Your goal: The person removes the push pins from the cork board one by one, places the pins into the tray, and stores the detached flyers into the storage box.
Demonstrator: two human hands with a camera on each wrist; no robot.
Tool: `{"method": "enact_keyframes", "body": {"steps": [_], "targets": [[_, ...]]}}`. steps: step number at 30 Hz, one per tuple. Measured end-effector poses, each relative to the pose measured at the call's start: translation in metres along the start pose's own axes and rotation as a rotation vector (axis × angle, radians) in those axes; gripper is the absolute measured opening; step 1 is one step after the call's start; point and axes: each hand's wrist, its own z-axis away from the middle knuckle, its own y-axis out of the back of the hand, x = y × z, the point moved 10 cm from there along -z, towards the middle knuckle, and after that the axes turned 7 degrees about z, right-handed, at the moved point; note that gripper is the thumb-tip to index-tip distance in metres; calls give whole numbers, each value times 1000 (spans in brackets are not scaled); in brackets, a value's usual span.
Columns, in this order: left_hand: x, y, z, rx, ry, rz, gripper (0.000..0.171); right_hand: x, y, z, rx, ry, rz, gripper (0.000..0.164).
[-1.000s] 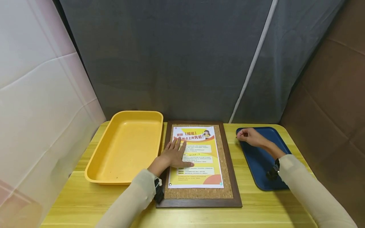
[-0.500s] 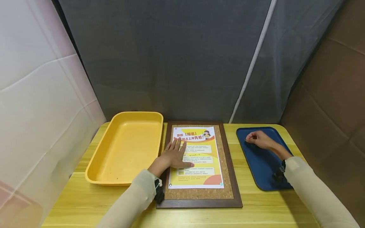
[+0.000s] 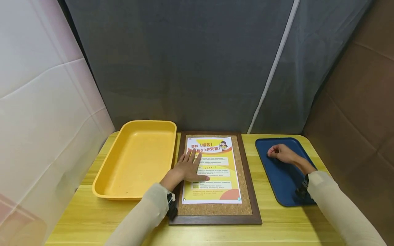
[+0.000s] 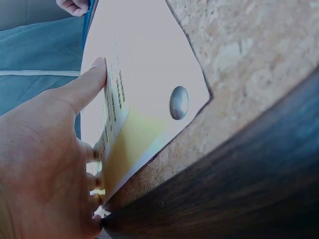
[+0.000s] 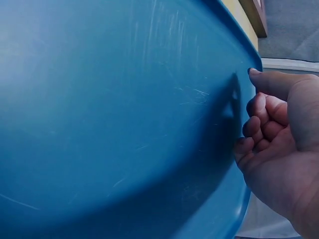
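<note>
My left hand lies spread with straight fingers on a printed poster. This yellow-and-white sheet lies on a cork board with a dark wood frame. In the left wrist view a domed silver thumbtack sits in a corner of the sheet. Over the far part of the blue tray, my right hand has its fingers curled in. The right wrist view shows a small dark thing at the thumb tip; its kind is too small to make out.
A large yellow tray stands left of the board, its rim close to the frame. Wooden tabletop shows between board and blue tray. A grey curtain hangs behind, with white and brown sheets at the sides.
My right hand has moved right from the blue tray's far left edge to over its inside; the small thing at its fingertips no longer shows in the head view. The left hand stays put.
</note>
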Motion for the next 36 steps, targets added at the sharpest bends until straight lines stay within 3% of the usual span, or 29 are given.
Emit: {"method": "enact_keyframes", "body": {"steps": [23,30,36], "targets": [[-19,-23,-27,-4,-2,8,119,12,-2,-2,4,-24,34,11],[-18,-21,-25,15,-21,16,121,15,2,-2,63,-53,15,12],[-15,-16,-19,24,-26,32,122,2,6,-3,128,-24,29,13]]}}
